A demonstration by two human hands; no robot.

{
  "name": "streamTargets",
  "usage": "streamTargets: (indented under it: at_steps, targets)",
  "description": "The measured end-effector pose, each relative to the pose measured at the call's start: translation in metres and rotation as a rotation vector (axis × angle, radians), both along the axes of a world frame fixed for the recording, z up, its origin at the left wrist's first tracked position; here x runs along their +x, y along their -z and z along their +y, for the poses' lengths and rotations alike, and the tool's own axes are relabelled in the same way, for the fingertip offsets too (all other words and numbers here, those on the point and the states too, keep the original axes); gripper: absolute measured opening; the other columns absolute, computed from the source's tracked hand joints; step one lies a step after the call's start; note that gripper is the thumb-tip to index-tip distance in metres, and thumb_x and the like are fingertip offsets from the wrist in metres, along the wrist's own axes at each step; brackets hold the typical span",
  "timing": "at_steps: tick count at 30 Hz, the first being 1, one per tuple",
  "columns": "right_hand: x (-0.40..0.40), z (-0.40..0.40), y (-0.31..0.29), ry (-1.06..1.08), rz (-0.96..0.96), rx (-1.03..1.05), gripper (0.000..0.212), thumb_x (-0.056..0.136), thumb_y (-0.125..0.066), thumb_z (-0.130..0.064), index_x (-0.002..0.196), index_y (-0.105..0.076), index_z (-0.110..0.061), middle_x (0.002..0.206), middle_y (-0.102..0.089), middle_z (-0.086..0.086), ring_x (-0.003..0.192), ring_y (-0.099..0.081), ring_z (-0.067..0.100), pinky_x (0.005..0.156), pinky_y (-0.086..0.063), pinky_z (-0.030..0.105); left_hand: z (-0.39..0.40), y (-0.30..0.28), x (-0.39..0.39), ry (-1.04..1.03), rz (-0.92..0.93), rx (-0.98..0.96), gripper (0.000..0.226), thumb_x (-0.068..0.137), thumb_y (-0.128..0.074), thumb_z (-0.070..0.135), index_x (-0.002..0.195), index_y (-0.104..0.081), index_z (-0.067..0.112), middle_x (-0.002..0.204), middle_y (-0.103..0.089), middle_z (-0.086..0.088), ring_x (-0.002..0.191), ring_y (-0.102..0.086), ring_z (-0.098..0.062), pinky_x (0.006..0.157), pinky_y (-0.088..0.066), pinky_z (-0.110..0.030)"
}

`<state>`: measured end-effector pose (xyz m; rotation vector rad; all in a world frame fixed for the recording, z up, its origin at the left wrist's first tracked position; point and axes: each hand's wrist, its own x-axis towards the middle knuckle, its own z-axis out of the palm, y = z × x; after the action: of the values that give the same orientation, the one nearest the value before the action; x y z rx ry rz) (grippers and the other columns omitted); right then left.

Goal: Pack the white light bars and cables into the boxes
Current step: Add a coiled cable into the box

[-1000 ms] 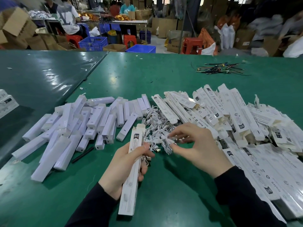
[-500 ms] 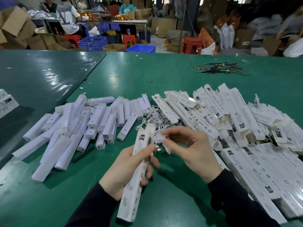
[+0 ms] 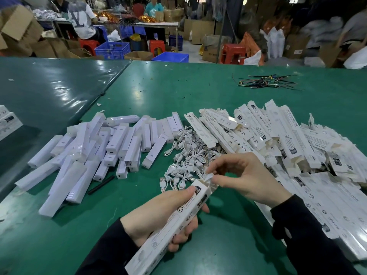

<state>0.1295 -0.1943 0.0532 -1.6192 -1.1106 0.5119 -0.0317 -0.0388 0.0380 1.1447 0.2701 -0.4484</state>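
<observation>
My left hand grips a long box, tilted with its open end up and to the right. At that mouth my right hand pinches a folded white cable. Just beyond lies the cable pile on the green table. Light bars are heaped to the left, flat boxes to the right, dark wires far right.

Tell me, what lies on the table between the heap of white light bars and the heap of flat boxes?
The head view shows a tangle of white cables between the light bars and the boxes.
</observation>
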Motion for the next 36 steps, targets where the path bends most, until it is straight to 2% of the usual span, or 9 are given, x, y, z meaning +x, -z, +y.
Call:
streamTargets:
  at_steps: [2, 6, 13, 19, 23, 26, 29, 36]
  targets:
    - [0.001, -0.002, -0.002, -0.011, 0.046, 0.014, 0.02, 0.078, -0.075, 0.001, 0.086, -0.077, -0.017, 0.086, -0.074, 0.004, 0.078, -0.068, 0.014, 0.076, -0.052, 0.02, 0.0, 0.0, -0.001, 0.019, 0.001, -0.003, 0.052, 0.091, -0.052, 0.058, 0.107, -0.063, 0.01, 0.06, -0.047, -0.008, 0.037, -0.04, -0.013, 0.039, -0.038, -0.016]
    - [0.004, -0.007, -0.006, 0.023, 0.111, 0.081, 0.022, 0.079, -0.073, 0.006, 0.085, -0.077, -0.014, 0.086, -0.075, 0.008, 0.077, -0.069, 0.014, 0.077, -0.055, 0.021, 0.003, 0.001, 0.0, 0.005, 0.015, -0.01, 0.051, 0.089, -0.048, 0.056, 0.107, -0.062, 0.01, 0.06, -0.046, -0.006, 0.039, -0.039, -0.013, 0.04, -0.038, -0.016]
    - [0.004, -0.006, -0.003, -0.036, -0.012, -0.029, 0.024, 0.08, -0.075, 0.002, 0.087, -0.077, -0.021, 0.087, -0.075, 0.004, 0.08, -0.068, 0.016, 0.078, -0.053, 0.022, 0.001, 0.0, 0.0, 0.023, 0.023, 0.015, 0.049, 0.089, -0.051, 0.057, 0.106, -0.061, 0.011, 0.059, -0.044, -0.006, 0.039, -0.038, -0.013, 0.039, -0.036, -0.015]
    - [0.002, -0.007, -0.007, -0.176, 0.146, -0.094, 0.014, 0.079, -0.077, -0.002, 0.09, -0.076, -0.012, 0.086, -0.076, 0.006, 0.078, -0.071, 0.015, 0.076, -0.054, 0.021, -0.003, 0.0, -0.001, 0.076, -0.023, 0.048, 0.047, 0.091, -0.052, 0.051, 0.109, -0.056, 0.008, 0.06, -0.047, -0.008, 0.038, -0.042, -0.013, 0.037, -0.039, -0.017]
    - [-0.003, 0.001, -0.004, -0.064, 0.169, -0.045, 0.021, 0.069, -0.08, -0.012, 0.088, -0.072, -0.006, 0.08, -0.074, 0.007, 0.074, -0.07, 0.016, 0.073, -0.055, 0.021, -0.001, 0.0, -0.001, 0.054, -0.002, 0.044, 0.05, 0.092, -0.047, 0.053, 0.112, -0.055, 0.008, 0.059, -0.046, -0.005, 0.038, -0.04, -0.011, 0.037, -0.038, -0.016]
    - [-0.005, 0.001, -0.004, -0.097, 0.26, -0.022, 0.019, 0.071, -0.077, -0.007, 0.087, -0.071, -0.001, 0.077, -0.073, 0.009, 0.068, -0.069, 0.016, 0.069, -0.056, 0.023, -0.001, 0.0, -0.002, 0.082, -0.039, -0.01, 0.049, 0.09, -0.051, 0.054, 0.11, -0.058, 0.01, 0.06, -0.046, -0.005, 0.038, -0.042, -0.011, 0.037, -0.039, -0.016]
    - [-0.006, 0.0, -0.005, -0.111, 0.322, 0.025, 0.012, 0.072, -0.075, -0.005, 0.084, -0.071, -0.004, 0.076, -0.072, 0.007, 0.066, -0.067, 0.014, 0.067, -0.056, 0.023, 0.001, -0.002, -0.002, 0.118, -0.109, -0.056, 0.046, 0.091, -0.048, 0.052, 0.11, -0.062, 0.012, 0.062, -0.047, -0.006, 0.039, -0.044, -0.011, 0.037, -0.04, -0.017]
    - [-0.004, 0.0, -0.004, -0.044, 0.327, 0.093, 0.01, 0.073, -0.074, -0.006, 0.082, -0.073, -0.01, 0.078, -0.072, 0.006, 0.069, -0.068, 0.014, 0.066, -0.054, 0.02, 0.002, -0.001, -0.002, 0.112, -0.118, -0.06, 0.048, 0.089, -0.049, 0.053, 0.11, -0.061, 0.011, 0.062, -0.045, -0.007, 0.039, -0.042, -0.011, 0.037, -0.04, -0.017]
